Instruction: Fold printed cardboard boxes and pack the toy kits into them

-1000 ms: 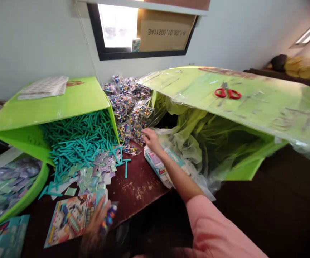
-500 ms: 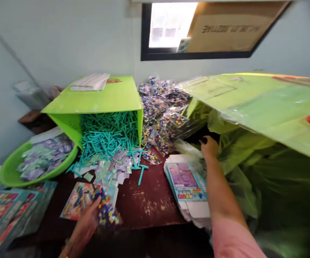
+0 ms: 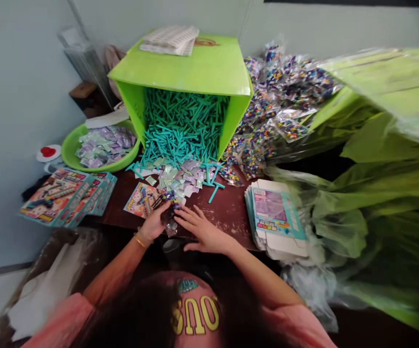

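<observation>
In the head view, my left hand (image 3: 154, 223) is closed on a clear bag of multicoloured beads (image 3: 170, 199) at the table's front edge. My right hand (image 3: 204, 231) lies beside it with fingers stretched out, the fingertips at the bag's right side. Something dark shows in or behind the bag between the hands; its kind is unclear. Just left of the bag lies a printed card or flat box (image 3: 137, 199) with a colourful picture. Small green and purple sachets (image 3: 180, 176) are heaped behind my hands, with turquoise T-shaped plastic pieces (image 3: 215, 188) next to them.
A green bin (image 3: 195, 72) on its side spills turquoise sticks. At left are a green basin (image 3: 111, 166) of sachets and stacked printed boxes (image 3: 55, 193). Flattened boxes (image 3: 275, 212) lie at right, before green plastic sheeting (image 3: 376, 208). Bead bags (image 3: 282, 92) pile behind.
My right hand has come out of the green plastic-lined opening at right and over to my left hand. The bead bag stays in my left hand. The view has tilted down.
</observation>
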`<state>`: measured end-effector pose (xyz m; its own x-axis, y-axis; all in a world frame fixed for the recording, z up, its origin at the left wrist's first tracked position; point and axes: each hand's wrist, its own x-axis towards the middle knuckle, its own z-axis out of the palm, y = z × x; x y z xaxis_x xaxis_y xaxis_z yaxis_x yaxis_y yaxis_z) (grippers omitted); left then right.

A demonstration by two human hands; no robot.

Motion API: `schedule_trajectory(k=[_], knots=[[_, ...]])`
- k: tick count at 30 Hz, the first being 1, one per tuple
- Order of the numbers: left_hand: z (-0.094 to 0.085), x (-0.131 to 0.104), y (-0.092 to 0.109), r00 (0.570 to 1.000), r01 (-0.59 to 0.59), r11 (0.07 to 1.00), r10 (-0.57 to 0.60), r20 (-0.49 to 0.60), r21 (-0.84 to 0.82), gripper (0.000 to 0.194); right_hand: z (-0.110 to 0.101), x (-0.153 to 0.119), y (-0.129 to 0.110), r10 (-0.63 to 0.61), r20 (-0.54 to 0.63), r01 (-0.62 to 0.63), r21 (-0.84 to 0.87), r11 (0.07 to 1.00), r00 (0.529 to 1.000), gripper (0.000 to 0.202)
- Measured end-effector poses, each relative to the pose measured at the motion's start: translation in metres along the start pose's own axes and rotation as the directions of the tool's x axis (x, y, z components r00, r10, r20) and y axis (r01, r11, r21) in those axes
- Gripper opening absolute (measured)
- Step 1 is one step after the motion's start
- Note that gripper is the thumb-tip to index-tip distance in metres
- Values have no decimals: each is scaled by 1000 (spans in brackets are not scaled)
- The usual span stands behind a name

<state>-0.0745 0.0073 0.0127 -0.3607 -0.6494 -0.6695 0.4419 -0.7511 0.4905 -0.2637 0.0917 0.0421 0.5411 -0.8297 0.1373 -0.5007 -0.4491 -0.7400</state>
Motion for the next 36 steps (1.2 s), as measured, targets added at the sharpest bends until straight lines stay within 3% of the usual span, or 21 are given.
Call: schedule_trajectory(k=[2,4,6,8,10,13,15,16,17,19,20,21,22,25,27,29,31,34,36], knots=[[-8,-8,-3,999,31,999,-31,24,-21,19,19,1,1,57,-32,-57,-24,998,998,97],[-10,-15,-8,998,-15,998,19,56,-57,25,45,4,-1,172,-209,-190,-73,979,963,88],[-8,-19,-16,993,-107,991,111,49,-77,29,79,11,-9,299,-433,-363,-71,929,851,85],[-6,-20,-20,982,-191,980,191,-2,-55,31,108,19,-19,359,-560,-453,-33,891,747,86],[-7,-18,-18,970,-241,970,239,-53,-18,32,119,27,-23,356,-573,-438,-5,899,738,87],[-19,-13,-2,964,-256,967,253,-77,-22,39,89,42,0,288,-484,-320,18,947,826,67],[-30,-12,10,965,-255,966,250,-84,-43,45,45,56,36,330,-455,-364,14,931,827,46],[-34,-12,14,965,-253,966,248,-91,-46,48,20,64,57,414,-479,-469,6,883,774,41],[-39,-14,17,964,-252,967,247,-98,-43,51,-4,72,78,535,-501,-622,-7,783,680,38],[-45,-19,18,963,-250,968,245,-111,-32,55,-45,85,115,738,-518,-864,-4,503,432,36],[-48,-21,18,963,-246,969,241,-117,-29,55,-60,90,130,785,-516,-915,4,404,344,34],[-49,-23,17,963,-245,969,240,-123,-29,54,-72,93,140,810,-509,-939,13,345,290,33],[-51,-24,16,962,-248,968,242,-129,-31,53,-80,94,146,820,-504,-945,22,328,273,31],[-54,-23,16,953,-275,961,266,-146,-42,49,-79,91,142,802,-512,-926,31,377,309,31],[-54,-19,15,946,-291,956,281,-161,-42,48,-56,86,119,772,-508,-888,31,458,381,34],[-50,-13,11,940,-315,948,306,-154,-38,48,-16,83,83,710,-464,-789,39,613,529,35],[-43,-8,6,927,-360,933,357,-113,-12,47,32,83,42,546,-383,-569,62,820,745,37],[-32,-2,-3,909,-388,919,394,-138,68,42,85,84,-4,448,-343,-489,-40,871,826,41],[-27,-2,-5,903,-374,922,386,-189,98,40,94,80,-15,405,-390,-460,-55,886,827,44]])
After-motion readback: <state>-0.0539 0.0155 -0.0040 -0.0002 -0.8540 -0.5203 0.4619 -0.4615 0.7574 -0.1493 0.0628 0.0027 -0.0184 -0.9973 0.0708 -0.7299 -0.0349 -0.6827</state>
